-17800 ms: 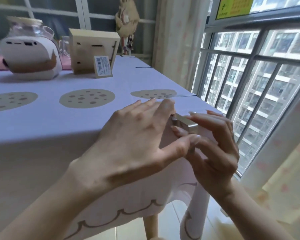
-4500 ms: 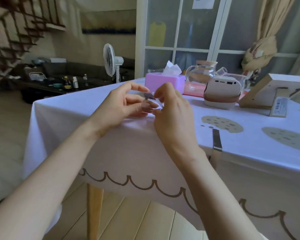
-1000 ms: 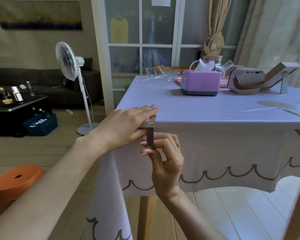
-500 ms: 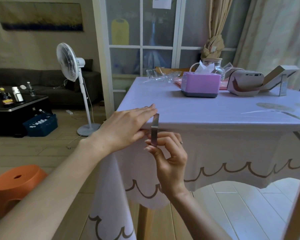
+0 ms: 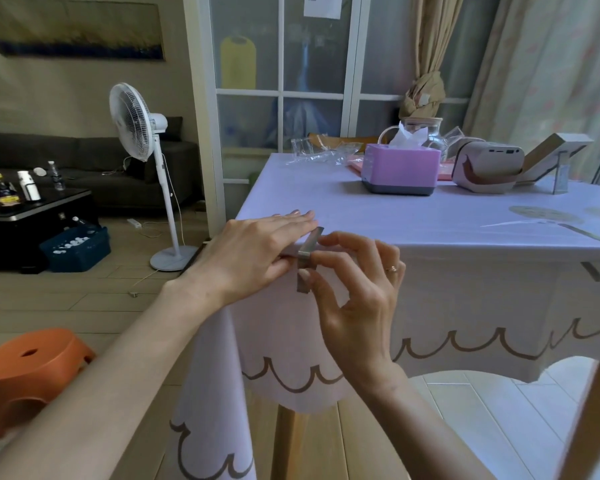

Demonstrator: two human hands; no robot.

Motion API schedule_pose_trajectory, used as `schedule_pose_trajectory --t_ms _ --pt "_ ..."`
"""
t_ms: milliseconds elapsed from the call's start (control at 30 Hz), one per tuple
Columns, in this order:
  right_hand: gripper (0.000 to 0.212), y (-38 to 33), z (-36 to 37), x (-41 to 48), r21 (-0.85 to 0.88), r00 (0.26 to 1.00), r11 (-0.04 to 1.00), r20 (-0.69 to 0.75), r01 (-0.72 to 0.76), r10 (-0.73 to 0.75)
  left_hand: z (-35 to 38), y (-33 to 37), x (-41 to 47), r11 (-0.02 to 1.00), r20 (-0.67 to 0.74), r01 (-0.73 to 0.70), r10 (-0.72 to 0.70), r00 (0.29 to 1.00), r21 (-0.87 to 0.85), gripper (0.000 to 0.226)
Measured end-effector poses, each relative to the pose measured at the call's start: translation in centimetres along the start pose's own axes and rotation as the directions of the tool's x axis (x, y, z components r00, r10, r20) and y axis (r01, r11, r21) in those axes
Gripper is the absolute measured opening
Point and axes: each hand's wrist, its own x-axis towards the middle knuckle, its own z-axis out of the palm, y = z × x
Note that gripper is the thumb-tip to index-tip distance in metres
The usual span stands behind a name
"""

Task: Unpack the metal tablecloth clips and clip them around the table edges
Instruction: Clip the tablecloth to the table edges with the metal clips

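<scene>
The clip (image 5: pixel 308 252) straddles the table (image 5: pixel 286 445) edge near the table's left corner. The right hand (image 5: pixel 357 296) pinches the clip between thumb and fingers. The left hand (image 5: pixel 253 251) lies flat, fingers straight, pressing the cloth (image 5: pixel 430 306) just left of the clip.

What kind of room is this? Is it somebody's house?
Probably a home's living and dining area: a dark grey sofa sits behind a white standing fan, and a pink tissue box stands on a lilac tablecloth.
</scene>
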Motion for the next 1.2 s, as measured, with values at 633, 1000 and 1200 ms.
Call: schedule_pose_trajectory --t_ms 633,1000,1200 --pt "0.03 0.5 -0.8 1.7 -0.048 0.981 0.986 0.1 -0.16 0.164 0.0 0.5 -0.1 0.999 -0.012 0.026 -0.025 1.0 0.043 0.062" --pt "0.011 0.7 -0.2 2.7 -0.311 0.994 0.95 0.104 0.001 0.033 0.1 0.5 -0.1 0.999 -0.013 0.019 -0.019 1.0 0.031 0.06" --pt "0.007 0.8 0.2 2.8 -0.322 0.996 0.947 0.088 -0.001 0.031 -0.2 0.8 -0.1 0.998 -0.008 0.052 -0.052 0.999 0.022 0.059"
